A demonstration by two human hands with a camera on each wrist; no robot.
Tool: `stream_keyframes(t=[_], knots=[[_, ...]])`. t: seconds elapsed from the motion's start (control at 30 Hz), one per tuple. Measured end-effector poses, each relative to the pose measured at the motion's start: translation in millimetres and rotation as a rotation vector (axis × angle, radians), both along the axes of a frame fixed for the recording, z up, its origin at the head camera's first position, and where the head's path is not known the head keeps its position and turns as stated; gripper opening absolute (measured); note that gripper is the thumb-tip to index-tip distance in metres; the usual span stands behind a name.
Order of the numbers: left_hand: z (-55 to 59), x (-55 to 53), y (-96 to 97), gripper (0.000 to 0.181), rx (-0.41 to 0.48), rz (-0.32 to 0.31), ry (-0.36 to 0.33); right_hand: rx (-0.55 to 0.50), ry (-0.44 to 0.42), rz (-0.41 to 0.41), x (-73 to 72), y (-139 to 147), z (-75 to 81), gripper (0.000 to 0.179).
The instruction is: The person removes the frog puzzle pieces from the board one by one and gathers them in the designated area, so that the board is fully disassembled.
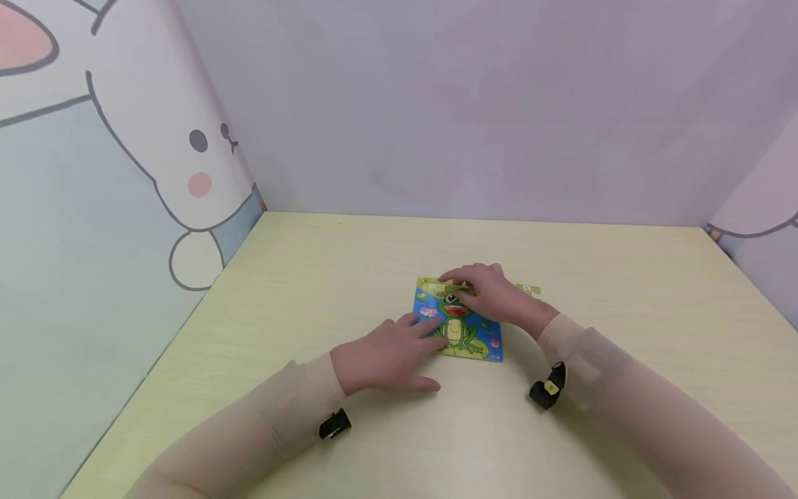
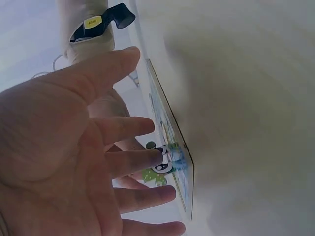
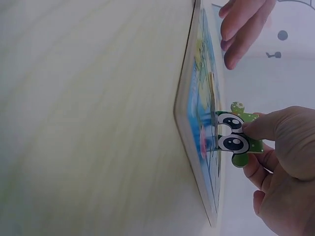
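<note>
A frog jigsaw puzzle (image 1: 481, 344) in a flat, thin-edged board lies on the table, its blue and green picture partly covered by both hands. My right hand (image 1: 492, 294) is over the upper part of the board. Between thumb and fingers it pinches a green puzzle piece (image 3: 233, 140) with the frog's two eyes, tilted up from the picture in the right wrist view. My left hand (image 1: 393, 353) lies at the board's left side with fingers spread, its fingertips over the left edge; whether they press on it I cannot tell.
A green patterned piece (image 1: 528, 289) shows just behind the right wrist, partly hidden. The pale wooden table (image 1: 324, 277) meets a plain curtain-like wall (image 1: 436, 125) at the back. A cartoon-printed panel (image 1: 112, 242) stands along the left side.
</note>
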State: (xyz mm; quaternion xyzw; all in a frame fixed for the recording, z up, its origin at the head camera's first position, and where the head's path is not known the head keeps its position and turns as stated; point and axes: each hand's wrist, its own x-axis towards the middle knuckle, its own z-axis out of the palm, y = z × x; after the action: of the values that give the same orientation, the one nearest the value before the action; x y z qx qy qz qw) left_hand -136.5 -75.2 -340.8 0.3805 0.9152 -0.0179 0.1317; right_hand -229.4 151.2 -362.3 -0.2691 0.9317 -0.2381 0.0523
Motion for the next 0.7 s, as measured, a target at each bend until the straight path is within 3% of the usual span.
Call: stream_keyframes(t=[0.33,0.7], knots=[[-0.5,-5.7,15.7,0.074,-0.048,0.03,-0.065,-0.008,-0.006,-0.005,-1.2,4.0,2.9,0.025],[-2.5,-7.6,19.4,0.076,-0.033,0.028,-0.05,-0.003,0.023,-0.019,-2.5,9.0,0.4,0.022]])
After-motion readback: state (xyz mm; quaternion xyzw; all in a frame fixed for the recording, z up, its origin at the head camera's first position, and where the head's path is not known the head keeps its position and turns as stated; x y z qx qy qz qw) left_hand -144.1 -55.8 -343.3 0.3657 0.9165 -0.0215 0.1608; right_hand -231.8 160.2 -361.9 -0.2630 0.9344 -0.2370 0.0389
